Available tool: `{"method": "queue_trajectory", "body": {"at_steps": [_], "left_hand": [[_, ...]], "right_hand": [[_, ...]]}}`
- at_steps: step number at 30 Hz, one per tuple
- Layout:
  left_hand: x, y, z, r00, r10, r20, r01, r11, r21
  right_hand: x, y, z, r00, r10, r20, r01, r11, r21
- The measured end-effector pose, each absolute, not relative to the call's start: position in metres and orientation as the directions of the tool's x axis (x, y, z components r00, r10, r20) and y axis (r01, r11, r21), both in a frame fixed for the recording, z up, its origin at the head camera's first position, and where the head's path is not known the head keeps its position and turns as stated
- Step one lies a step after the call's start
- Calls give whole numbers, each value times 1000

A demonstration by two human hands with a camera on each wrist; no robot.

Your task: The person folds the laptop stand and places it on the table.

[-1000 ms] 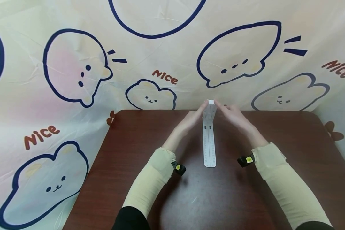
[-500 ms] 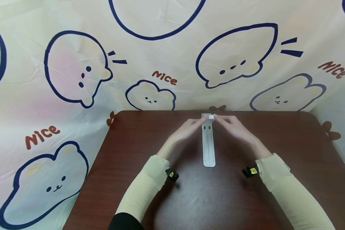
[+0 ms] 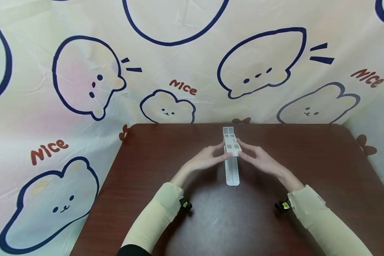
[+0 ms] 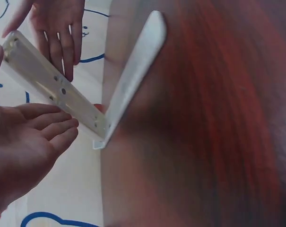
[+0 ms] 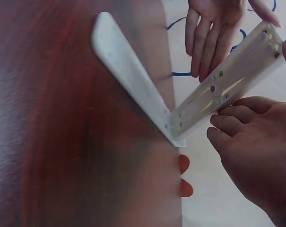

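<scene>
A white folding stand (image 3: 232,174) lies on the table, its long flat base pointing toward me. Its hinged arm (image 3: 232,142) slants up from the far end, leaning back over the base; the wrist views show a V between the two parts. My left hand (image 3: 203,159) touches the arm's left side, thumb at the raised end and fingers stretched along the edge. Mirroring it, my right hand (image 3: 264,161) has its thumb and straight fingers on the right side. In the left wrist view the arm's underside (image 4: 53,87) shows small screws and holes.
The dark brown wooden table (image 3: 211,227) ends at a far edge just behind the stand. A pale cloth (image 3: 166,64) with cartoon bears and lettering hangs behind it and along the left. Small black cameras (image 3: 185,205) sit at both wrists.
The stand's hinged arm has swung from nearly upright down toward me, over the base. Both hands have come nearer and lower with it, while the base stays in place.
</scene>
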State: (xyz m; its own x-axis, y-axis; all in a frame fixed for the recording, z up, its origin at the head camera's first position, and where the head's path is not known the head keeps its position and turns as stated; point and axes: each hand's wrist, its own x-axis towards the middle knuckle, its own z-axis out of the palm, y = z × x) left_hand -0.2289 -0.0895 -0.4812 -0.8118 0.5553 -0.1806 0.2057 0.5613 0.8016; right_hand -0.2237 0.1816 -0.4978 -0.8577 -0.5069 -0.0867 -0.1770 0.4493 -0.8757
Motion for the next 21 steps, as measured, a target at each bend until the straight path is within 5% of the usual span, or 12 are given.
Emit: {"method": "queue_trajectory", "body": {"at_steps": [15, 21], "left_hand": [[-215, -97, -520, -764, 638, -95, 381, 565, 732], [-227, -102, -575, -758, 651, -44, 454, 575, 680]], "right_hand": [[-193, 172, -546, -816, -577, -12, -374, 544, -751], [-189, 168, -564, -797, -604, -1, -432, 571, -698]]}}
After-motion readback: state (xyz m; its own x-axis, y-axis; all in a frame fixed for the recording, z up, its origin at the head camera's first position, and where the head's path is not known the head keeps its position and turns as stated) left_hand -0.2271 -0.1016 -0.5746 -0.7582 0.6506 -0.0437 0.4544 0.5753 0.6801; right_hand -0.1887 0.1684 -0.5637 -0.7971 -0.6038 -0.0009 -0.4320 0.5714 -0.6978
